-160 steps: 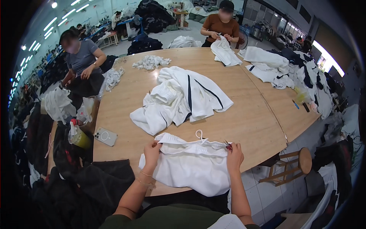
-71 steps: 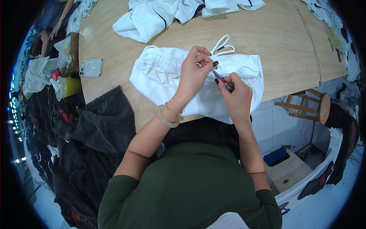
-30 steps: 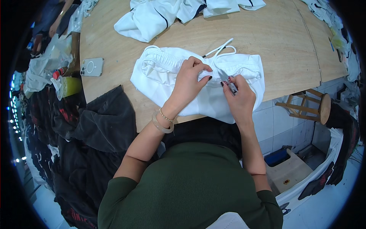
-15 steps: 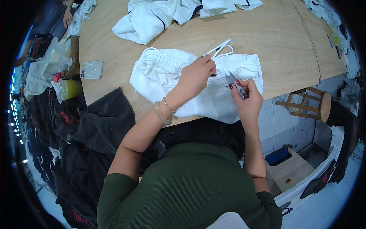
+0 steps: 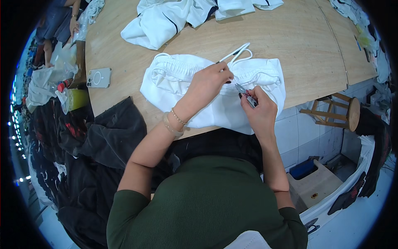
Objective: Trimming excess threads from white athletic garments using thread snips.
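A white garment (image 5: 215, 112) with a gathered elastic waistband lies folded on the wooden table in front of me. Its white drawstring (image 5: 244, 52) loops out past the far edge of the waistband. My left hand (image 5: 210, 82) rests over the middle of the waistband, fingertips pinched on the fabric there. In my right hand (image 5: 262, 108) I grip small metal thread snips (image 5: 248, 98). Their tips point up and left, close to my left fingertips. Whether a thread lies between the blades is too small to tell.
More white garments with dark trim (image 5: 166, 25) lie at the table's far side. A phone (image 5: 99, 77) sits at the left, near a cup of yellow-green drink (image 5: 78, 98). Dark garments (image 5: 112, 133) hang at the left edge. A wooden stool (image 5: 352, 114) stands right; another person's hand (image 5: 74, 25) shows far left.
My right hand has carried the snips left, bringing their tips nearer my left fingers. My left hand has shifted very slightly. The garment lies nearly as before.
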{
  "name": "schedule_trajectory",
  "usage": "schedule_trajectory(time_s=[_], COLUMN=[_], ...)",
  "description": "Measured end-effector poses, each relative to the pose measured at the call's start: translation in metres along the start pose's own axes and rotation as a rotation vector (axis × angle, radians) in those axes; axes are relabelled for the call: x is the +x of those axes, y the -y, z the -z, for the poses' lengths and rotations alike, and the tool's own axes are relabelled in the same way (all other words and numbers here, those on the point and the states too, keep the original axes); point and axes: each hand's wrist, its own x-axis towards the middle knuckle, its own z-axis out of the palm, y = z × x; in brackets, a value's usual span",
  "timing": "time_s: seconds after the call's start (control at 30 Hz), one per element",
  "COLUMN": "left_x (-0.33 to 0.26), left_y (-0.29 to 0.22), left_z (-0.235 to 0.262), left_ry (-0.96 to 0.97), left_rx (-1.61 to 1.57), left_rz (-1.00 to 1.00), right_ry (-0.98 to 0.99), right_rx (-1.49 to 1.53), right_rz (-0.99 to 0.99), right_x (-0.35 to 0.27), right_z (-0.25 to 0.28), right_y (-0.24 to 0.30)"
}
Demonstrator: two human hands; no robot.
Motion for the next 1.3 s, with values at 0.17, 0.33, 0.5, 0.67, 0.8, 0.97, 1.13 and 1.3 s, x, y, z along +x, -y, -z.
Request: schedule_trajectory(time_s=[0.17,0.33,0.5,0.67,0.8,0.97,1.13,1.3], left_x=[0.007,0.006,-0.007,-0.002,0.003,0.009,0.001,-0.003], left_y=[-0.005,-0.006,0.001,-0.003,-0.004,-0.002,0.001,-0.003], left_z=[0.015,0.006,0.003,0.011,0.012,0.014,0.009,0.007], left_ry=[0.150,0.360,0.272,0.288,0.224,0.158,0.102,0.105], left_rx=[0.466,0.731,0.693,0.490,0.451,0.338,0.359,0.353], left_rz=[-0.366,-0.588,-0.604,-0.525,-0.375,-0.336,-0.334,-0.324], right_ry=[0.010,0.050,0.094,0.111,0.100,0.019,-0.010,0.045], right_rx=[-0.006,-0.018,0.023,0.080,0.181,0.069,0.048,-0.122], right_rz=[-0.017,-0.070,0.002,-0.020,0.042,0.045,0.073,0.080], right_x=[0.006,-0.008,-0.018,-0.018,-0.010,-0.002,-0.006,-0.010], right_z=[0.006,0.001,0.000,0.015,0.019,0.017,0.004,-0.001], right_y=[-0.002,-0.012,-0.013,-0.013,-0.016,-0.005,0.002,0.004])
